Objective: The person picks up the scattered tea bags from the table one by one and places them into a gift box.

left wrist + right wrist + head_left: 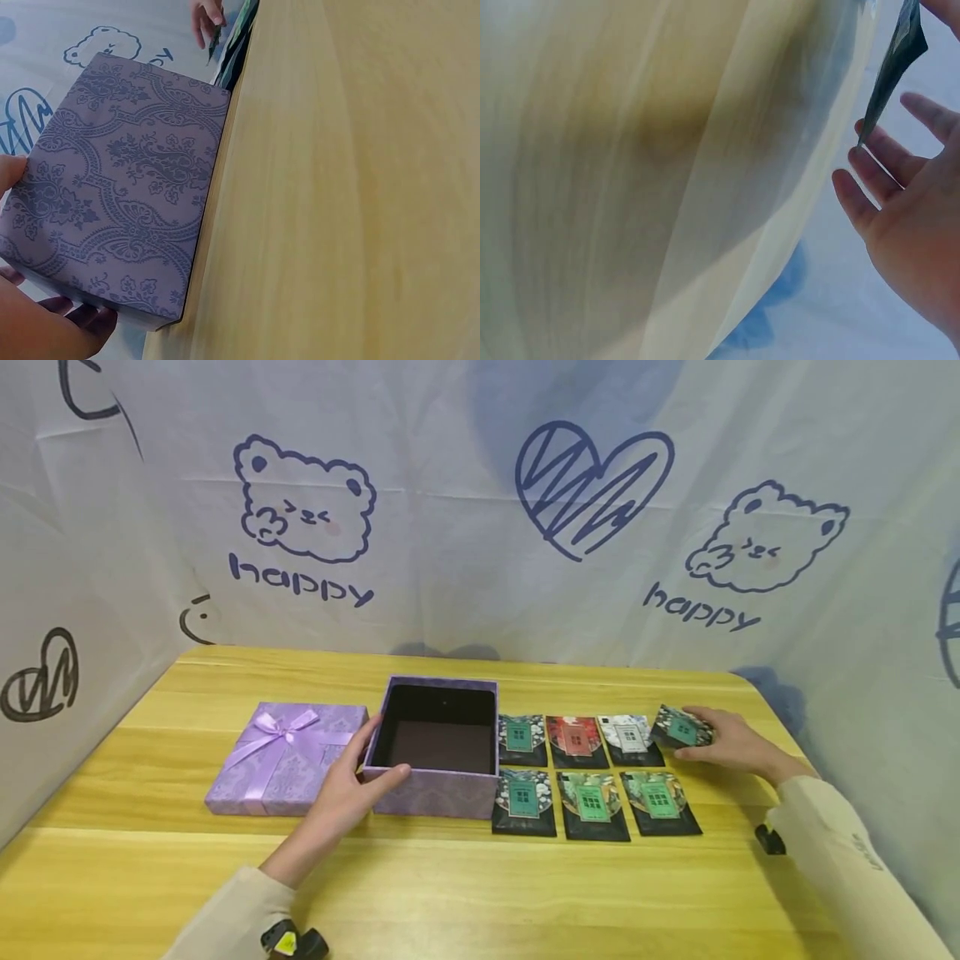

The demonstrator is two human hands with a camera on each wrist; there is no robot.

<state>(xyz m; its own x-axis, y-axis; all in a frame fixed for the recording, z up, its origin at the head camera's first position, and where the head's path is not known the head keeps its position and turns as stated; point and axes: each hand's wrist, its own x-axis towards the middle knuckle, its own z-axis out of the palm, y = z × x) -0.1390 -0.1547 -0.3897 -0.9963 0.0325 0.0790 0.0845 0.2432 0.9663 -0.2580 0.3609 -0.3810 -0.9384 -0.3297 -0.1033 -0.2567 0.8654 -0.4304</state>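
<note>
The left hand [347, 793] clasps the near left corner of the open purple box [438, 745], thumb on the rim, fingers curled round the side; its lid [285, 758], tied with a bow, lies just left. The right hand [731, 743] pinches a dark sachet [681, 727] at the far right, tilted off the wooden table [480, 893]; six more sachets [592, 772] lie in two rows between box and hand.

Seven sachets [590, 797] (one lifted), one box [438, 752], one lid [285, 758].
</note>
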